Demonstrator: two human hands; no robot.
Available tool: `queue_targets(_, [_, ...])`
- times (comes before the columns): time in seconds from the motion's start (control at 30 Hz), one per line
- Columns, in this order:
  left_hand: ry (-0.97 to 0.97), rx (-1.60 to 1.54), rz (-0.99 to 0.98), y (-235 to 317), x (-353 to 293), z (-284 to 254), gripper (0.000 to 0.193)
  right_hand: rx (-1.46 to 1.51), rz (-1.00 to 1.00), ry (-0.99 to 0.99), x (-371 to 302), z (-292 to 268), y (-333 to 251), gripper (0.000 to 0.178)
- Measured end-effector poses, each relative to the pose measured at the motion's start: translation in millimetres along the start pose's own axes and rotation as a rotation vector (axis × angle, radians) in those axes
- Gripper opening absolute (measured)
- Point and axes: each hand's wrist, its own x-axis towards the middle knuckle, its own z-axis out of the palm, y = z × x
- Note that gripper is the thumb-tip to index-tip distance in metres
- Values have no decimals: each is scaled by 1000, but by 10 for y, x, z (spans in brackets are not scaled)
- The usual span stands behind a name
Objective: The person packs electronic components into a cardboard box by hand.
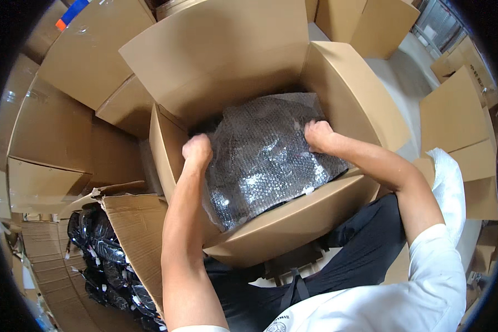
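A large open cardboard box stands in front of me with its flaps spread outward. Inside it lies a sheet of clear bubble wrap over dark contents that I cannot make out. My left hand is closed at the sheet's left side, near the box's left wall. At the right side, my right hand is closed too, gripping the wrap near its edge. The fingertips of both hands are mostly hidden.
To my left, another open carton holds several black plastic-wrapped items with small white tags. Stacked brown boxes rise at the far left. More cartons stand on the right, beside the grey floor. White sheeting hangs by my right elbow.
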Motion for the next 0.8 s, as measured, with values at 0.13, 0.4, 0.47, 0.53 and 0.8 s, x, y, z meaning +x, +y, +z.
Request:
queue_targets(0.13, [495,62,-157,98,-89,103,26,102,60,-69,-19,35,67,69])
queue_targets(0.4, [-24,330,238,600,-847,334,104,27,180,-28,58,290,151,93])
queue_targets(0.47, [-479,486,177,554,-869,583,122,123,180,-85,158,211,146,95])
queue_targets(0.53, [-420,503,296,740,-921,602,79,76,83,-200,158,273,251,84])
queue_targets(0.8, [340,98,416,622,-1555,-24,39,245,-56,-127,-247,-148,258,95])
